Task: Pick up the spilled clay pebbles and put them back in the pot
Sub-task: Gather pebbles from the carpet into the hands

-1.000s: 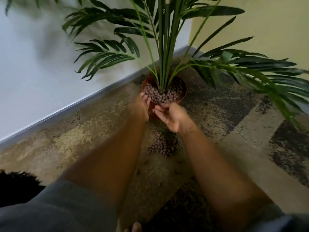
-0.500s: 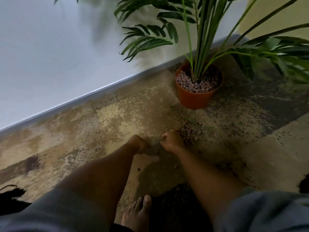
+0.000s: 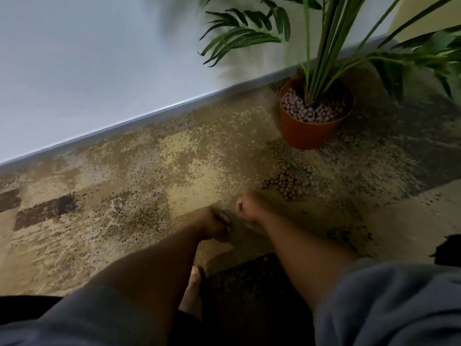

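The terracotta pot (image 3: 309,136) stands on the carpet near the skirting board, with a palm plant growing from it and clay pebbles (image 3: 309,112) filling its top. A spilled heap of clay pebbles (image 3: 287,183) lies on the carpet in front of the pot. My left hand (image 3: 214,223) and my right hand (image 3: 249,208) rest low on the carpet side by side, just left of and nearer than the heap. The fingers of both hands are curled under and blurred. Whether they hold pebbles is hidden.
A grey-white wall and skirting board (image 3: 149,116) run diagonally behind the pot. Palm fronds (image 3: 249,33) hang over the pot and to its right. My bare foot (image 3: 194,283) is on the patterned carpet between my forearms.
A second ago both hands were up at the pot's rim. They have since dropped to the carpet beside the spilled heap, and the view has swung left so the pot sits further right.
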A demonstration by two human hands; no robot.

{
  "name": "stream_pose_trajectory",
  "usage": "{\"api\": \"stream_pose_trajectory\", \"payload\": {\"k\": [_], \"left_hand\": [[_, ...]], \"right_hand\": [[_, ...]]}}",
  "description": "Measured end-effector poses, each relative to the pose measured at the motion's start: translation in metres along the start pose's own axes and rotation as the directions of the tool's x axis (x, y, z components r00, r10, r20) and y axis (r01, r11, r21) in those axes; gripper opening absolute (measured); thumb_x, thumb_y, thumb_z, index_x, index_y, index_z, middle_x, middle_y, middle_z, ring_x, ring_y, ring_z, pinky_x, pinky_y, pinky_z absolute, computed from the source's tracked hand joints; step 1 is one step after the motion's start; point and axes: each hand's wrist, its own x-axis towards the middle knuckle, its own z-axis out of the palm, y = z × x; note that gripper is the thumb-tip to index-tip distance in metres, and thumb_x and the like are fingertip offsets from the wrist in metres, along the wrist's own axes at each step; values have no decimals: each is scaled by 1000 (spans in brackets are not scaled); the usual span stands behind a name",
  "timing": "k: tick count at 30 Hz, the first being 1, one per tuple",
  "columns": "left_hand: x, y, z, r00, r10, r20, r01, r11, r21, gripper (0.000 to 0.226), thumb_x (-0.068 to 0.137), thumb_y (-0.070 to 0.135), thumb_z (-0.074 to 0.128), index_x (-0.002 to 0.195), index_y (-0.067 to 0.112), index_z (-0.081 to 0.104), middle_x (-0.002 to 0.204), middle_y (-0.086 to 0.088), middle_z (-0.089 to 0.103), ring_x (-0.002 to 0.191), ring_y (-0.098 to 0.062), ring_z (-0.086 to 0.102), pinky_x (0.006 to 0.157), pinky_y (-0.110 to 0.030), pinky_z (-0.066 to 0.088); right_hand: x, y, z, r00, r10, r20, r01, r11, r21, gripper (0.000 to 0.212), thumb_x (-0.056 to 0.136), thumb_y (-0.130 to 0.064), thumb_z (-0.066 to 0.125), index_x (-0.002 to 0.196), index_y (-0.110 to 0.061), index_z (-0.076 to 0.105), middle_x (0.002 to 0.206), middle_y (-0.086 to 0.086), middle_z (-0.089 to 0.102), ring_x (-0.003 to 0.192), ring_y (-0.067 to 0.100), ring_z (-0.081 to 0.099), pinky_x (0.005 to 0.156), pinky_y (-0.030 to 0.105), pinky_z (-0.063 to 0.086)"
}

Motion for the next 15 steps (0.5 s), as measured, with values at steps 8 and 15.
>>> {"api": "stream_pose_trajectory", "payload": {"k": [8, 15], "left_hand": [[-5, 33, 38, 881, 239, 408, -356, 902, 242, 40, 78, 9, 76, 117, 16, 68, 114, -5, 68, 91, -17, 58, 64, -13, 47], [-3, 41, 65, 820, 284, 497, -480, 815, 326, 48, 74, 19, 81, 120, 22, 66, 119, 2, 68, 105, -14, 63, 94, -26, 49]], "right_hand": [[-12, 31, -21, 970, -4, 243, 27, 995, -91, 13, 85, -11, 71, 95, -19, 73, 101, 6, 73, 87, 20, 67, 79, 32, 55], [-25, 51, -22, 964, 22, 265, 17, 989, -146, 25, 90, -6, 59, 99, -24, 75, 107, 5, 72, 92, 25, 68, 84, 35, 57]]}}
